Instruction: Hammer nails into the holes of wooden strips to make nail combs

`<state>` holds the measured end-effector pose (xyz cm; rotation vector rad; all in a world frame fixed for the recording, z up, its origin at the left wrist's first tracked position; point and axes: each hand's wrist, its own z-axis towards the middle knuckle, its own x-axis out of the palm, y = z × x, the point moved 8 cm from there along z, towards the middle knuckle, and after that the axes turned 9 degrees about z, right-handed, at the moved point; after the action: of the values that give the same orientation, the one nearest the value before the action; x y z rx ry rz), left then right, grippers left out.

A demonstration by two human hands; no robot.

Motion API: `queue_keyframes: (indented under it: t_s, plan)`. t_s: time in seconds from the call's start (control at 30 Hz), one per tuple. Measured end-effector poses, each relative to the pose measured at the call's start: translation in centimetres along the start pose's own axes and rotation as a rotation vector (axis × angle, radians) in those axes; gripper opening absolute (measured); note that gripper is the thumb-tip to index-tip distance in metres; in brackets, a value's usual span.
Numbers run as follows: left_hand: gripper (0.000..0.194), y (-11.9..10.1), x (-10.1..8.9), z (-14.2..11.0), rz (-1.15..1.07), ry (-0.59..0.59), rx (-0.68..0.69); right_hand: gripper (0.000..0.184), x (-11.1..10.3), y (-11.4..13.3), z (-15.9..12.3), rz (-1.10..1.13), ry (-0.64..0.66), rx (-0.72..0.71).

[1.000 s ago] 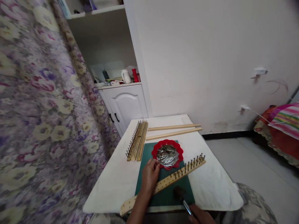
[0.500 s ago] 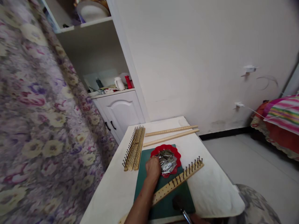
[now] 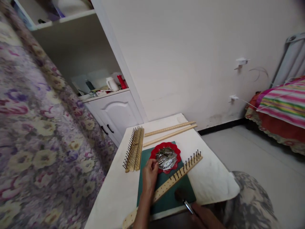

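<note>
My left hand [image 3: 149,174] is at the near left edge of a red scalloped dish [image 3: 178,153], fingers pinched together; anything between them is too small to make out. Loose nails [image 3: 166,159] fill the dish. Down at the lower right, my right hand [image 3: 202,215] grips the metal handle of a hammer [image 3: 188,206], whose dark head is blurred over the green mat [image 3: 168,205]. A drilled wooden strip [image 3: 164,188] lies diagonally across the mat, under my left forearm. Dark nails stand upright in its far right part, while bare holes show nearer me.
Wooden strips full of upright nails [image 3: 135,149] lie at the table's left. Two slim wooden strips [image 3: 170,128] lie at the back. A floral curtain [image 3: 47,152] hangs left, beside a white cabinet [image 3: 116,114]. A bed with striped cover [image 3: 283,101] is at right.
My left hand has drawn back slightly from the nails to the dish's edge, its fingers now pinched. More of my right hand shows on the hammer. The whole view has shifted a little.
</note>
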<state>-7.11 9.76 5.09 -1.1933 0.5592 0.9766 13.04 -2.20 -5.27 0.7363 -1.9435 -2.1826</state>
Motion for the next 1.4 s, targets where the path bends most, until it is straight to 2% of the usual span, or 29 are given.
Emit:
queue_keyframes:
  t_s: [0.1, 0.2, 0.3, 0.43, 0.57, 0.7, 1.0, 1.23, 1.4]
  plan:
    - [0.022, 0.8, 1.1, -3.2, -0.294, 0.038, -0.089, 0.033, -0.3, 1.6, -0.4, 0.010, 0.009, -0.008]
    - [0.022, 0.3, 2.9, -6.1, -0.384, 0.124, -0.109, 0.033, -0.4, 1.8, -0.7, 0.022, -0.003, 0.071]
    - [0.022, -0.6, 3.6, -7.3, -0.376, 0.131, -0.077, 0.030, -0.3, 1.5, -0.9, 0.031, -0.034, 0.094]
    - [0.024, -1.3, 3.5, -7.2, -0.333, 0.107, -0.039, 0.025, 0.0, 1.4, -0.9, 0.042, -0.040, 0.040]
    - [0.026, -1.2, 3.4, -7.1, -0.344, 0.084, -0.032, 0.026, 0.2, 1.2, -0.8, 0.020, -0.050, 0.060]
    - [0.024, -1.1, 3.5, -7.3, -0.365, 0.075, -0.025, 0.028, 0.8, 1.4, -0.7, 0.068, -0.004, 0.091]
    - [0.024, -1.1, 3.5, -7.4, -0.372, 0.076, -0.017, 0.022, 0.6, 1.6, -0.8, 0.067, -0.022, 0.054]
    - [0.022, -1.6, 3.7, -7.3, -0.327, 0.114, 0.014, 0.022, 0.6, 2.6, -0.6, 0.106, -0.007, 0.110]
    - [0.023, -1.6, 3.7, -7.3, -0.277, 0.108, 0.036, 0.023, 1.2, 1.7, -1.1, 0.185, 0.021, 0.187]
